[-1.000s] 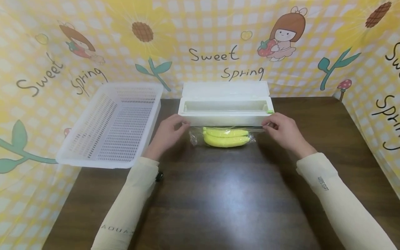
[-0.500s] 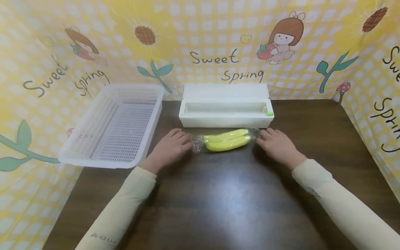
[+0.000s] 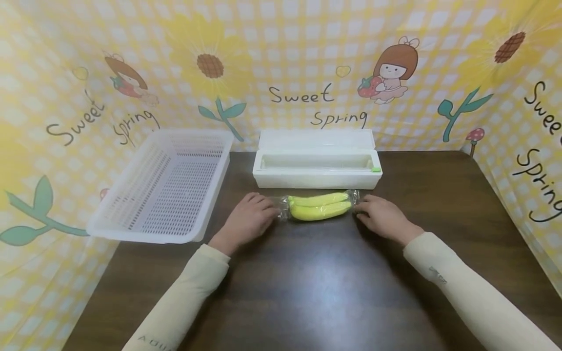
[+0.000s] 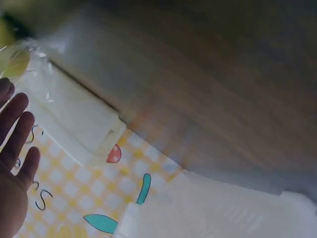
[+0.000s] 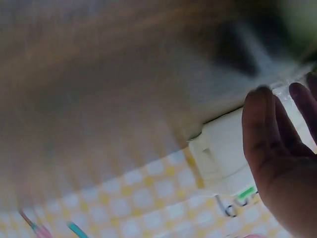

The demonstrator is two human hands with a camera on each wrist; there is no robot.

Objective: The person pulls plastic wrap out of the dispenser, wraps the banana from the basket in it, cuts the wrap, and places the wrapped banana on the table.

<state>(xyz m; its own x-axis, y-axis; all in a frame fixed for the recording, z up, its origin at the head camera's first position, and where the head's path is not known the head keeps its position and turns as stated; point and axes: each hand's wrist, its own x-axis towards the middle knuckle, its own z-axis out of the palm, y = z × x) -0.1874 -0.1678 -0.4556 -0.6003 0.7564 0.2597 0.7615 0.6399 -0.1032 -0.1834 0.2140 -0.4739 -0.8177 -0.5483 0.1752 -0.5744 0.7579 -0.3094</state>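
1. The dark wooden table point(image 3: 316, 287) lies under my arms.
2. The white perforated basket point(image 3: 164, 185) sits to the left of the wrap dispenser, hanging over the table's edge.
3. The white cling-wrap dispenser point(image 3: 317, 165), lid open, stands at the back of the table.
4. The bananas point(image 3: 319, 206), two yellow ones wrapped in clear film, lie just in front of the dispenser.
5. My left hand point(image 3: 249, 220) rests flat, fingers relaxed, touching the film at the bananas' left end.
6. My right hand point(image 3: 383, 218) rests likewise, fingers loosely extended, at the film's right end.
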